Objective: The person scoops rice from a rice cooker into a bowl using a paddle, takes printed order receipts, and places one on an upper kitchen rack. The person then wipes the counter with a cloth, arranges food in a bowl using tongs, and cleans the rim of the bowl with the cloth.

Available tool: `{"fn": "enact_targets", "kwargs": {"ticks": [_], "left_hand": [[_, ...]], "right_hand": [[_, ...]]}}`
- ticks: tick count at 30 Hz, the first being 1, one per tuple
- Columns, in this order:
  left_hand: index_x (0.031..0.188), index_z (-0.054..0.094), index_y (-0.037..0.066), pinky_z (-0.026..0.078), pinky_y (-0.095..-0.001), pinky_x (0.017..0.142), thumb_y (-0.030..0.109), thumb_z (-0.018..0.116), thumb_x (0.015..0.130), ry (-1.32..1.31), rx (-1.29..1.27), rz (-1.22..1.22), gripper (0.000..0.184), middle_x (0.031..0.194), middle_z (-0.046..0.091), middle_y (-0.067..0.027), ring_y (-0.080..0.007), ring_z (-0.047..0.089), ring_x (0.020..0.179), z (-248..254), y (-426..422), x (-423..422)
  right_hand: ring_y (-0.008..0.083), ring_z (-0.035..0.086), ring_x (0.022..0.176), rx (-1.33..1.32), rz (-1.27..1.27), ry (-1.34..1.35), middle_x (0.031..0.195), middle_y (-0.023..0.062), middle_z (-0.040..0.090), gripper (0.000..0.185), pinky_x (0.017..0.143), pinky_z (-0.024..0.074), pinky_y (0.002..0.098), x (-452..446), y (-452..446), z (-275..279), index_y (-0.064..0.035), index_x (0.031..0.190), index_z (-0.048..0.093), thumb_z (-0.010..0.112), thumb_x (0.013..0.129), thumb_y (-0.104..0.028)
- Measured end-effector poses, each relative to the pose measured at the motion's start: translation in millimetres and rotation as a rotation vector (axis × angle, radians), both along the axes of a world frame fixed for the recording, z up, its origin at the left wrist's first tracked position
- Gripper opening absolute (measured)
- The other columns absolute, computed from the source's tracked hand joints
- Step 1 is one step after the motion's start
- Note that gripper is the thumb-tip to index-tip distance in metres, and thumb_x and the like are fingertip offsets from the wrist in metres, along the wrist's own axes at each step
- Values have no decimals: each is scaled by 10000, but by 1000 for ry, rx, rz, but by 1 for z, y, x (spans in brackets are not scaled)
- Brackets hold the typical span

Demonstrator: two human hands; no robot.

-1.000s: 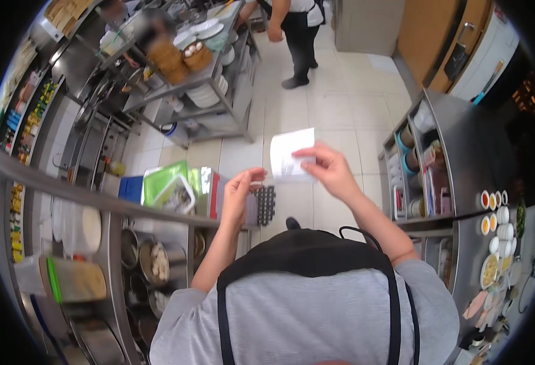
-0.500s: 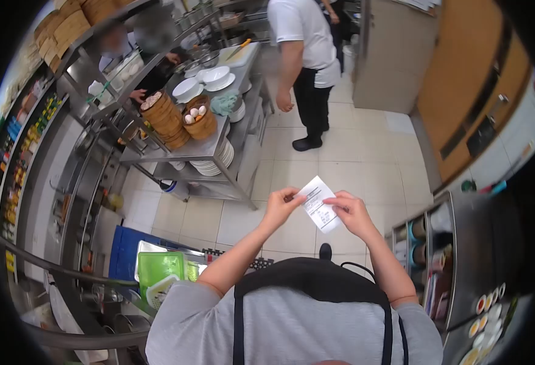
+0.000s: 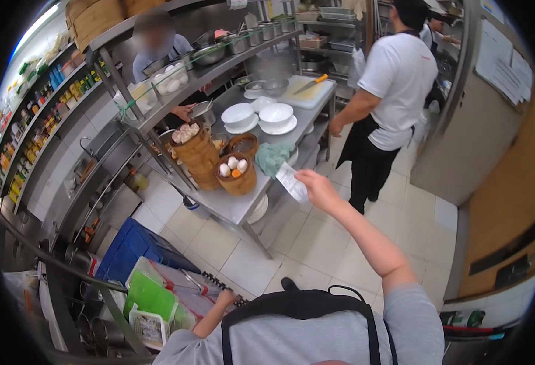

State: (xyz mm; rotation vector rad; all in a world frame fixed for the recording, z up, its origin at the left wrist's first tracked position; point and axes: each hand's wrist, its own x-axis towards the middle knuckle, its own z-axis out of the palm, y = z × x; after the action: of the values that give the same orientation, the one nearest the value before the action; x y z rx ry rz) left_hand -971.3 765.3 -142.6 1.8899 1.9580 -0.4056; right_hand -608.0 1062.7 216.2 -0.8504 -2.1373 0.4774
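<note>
My right hand is stretched forward, its fingers pinching the edge of a printed paper slip. The slip is in front of a crumpled green cloth at the steel table's edge; whether they touch, I cannot tell. My left hand is lowered beside a black-and-white dotted strip, near a tray with a red edge. Its fingers are too small and blurred to make out.
The steel table carries bamboo steamers with buns, white bowls and a knife on a cutting board. A co-worker in a white shirt stands right of it, another person behind. A blue bin is at left.
My left hand has let go of the slip and dropped to the lower left. My right hand has carried the slip forward towards the steel table. The view has turned.
</note>
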Motion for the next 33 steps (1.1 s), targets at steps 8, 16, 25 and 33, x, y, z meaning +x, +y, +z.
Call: {"fn": "enact_targets", "kwargs": {"ticks": [8,16,25,33], "left_hand": [[741,672,50,495,-336,634,367,657,658,-251,-78,897,328,640,624,-118,-229,626,632,15,27,-52],[784,682,49,492,-278,597,314,696,646,-434,388,1289,300,588,620,-62,-151,612,552,32,160,-24],[755,676,45,493,-285,553,351,696,656,-483,286,1565,322,593,619,-84,-155,601,523,6,164,151],[735,671,50,491,-294,546,380,691,660,-297,141,1796,339,587,616,-86,-161,596,512,0,118,266]], "right_hand": [[309,559,860,390,53,-99,922,134,591,336,779,451,343,-52,244,87,-26,903,618,464,631,98],[158,533,958,-328,505,959,1081,99,571,344,839,411,269,-105,506,251,12,1082,571,535,744,60],[173,520,980,-316,701,895,1101,114,568,360,861,381,246,-235,669,350,35,1084,561,531,728,70],[219,579,852,-42,567,1260,1035,136,555,278,683,543,307,-253,619,345,8,1053,570,521,778,0]]}}
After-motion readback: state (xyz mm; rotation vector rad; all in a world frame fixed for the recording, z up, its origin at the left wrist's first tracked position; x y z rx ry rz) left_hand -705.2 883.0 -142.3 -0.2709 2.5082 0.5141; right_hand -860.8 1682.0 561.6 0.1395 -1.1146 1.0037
